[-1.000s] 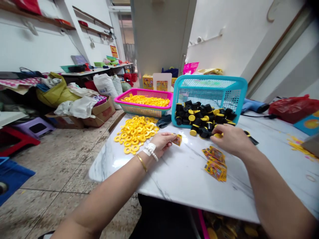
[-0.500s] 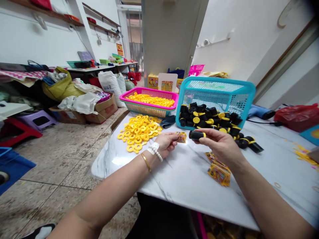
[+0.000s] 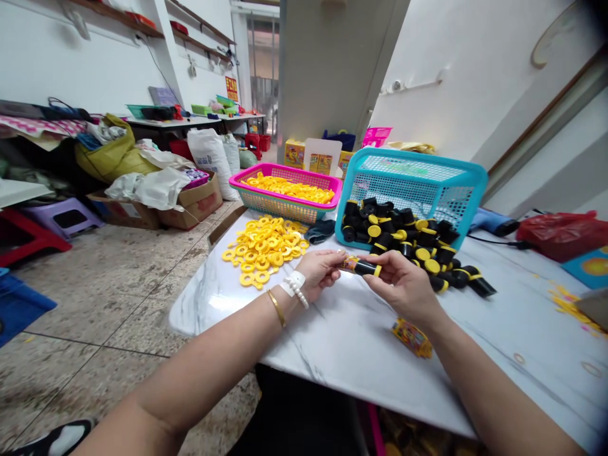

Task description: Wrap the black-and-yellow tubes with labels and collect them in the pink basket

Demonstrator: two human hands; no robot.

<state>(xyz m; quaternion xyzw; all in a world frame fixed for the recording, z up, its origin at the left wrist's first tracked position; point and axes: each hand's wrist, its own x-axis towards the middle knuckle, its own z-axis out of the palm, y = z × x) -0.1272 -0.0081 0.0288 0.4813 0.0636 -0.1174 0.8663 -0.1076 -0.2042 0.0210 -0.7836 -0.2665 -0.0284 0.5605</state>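
Note:
My left hand (image 3: 320, 273) pinches a small, printed yellow-orange wrapper (image 3: 350, 262) above the table. My right hand (image 3: 403, 285) grips a short black cylinder (image 3: 365, 268) with a yellow rim at its right end. The cylinder's left end meets the wrapper; how far it sits inside, I cannot tell. Below my right hand lies a stack of similar printed wrappers (image 3: 412, 337). Behind it, many black cylinders with yellow ends (image 3: 403, 231) spill from a tipped teal basket (image 3: 477, 190). A heap of yellow ring-shaped pieces (image 3: 266, 244) spreads beyond my left hand.
A pink-rimmed basket (image 3: 237, 182) full of yellow pieces stands behind the heap, near a dark cloth (image 3: 320, 232). At the right are a red plastic bag (image 3: 563, 234) and yellow scraps (image 3: 570, 304). The marble-patterned table (image 3: 204, 304) ends close to my body.
My right hand has moved left and slightly down, bringing the black cylinder from a gap up against the wrapper. My left hand has stayed nearly in place, still holding the wrapper.

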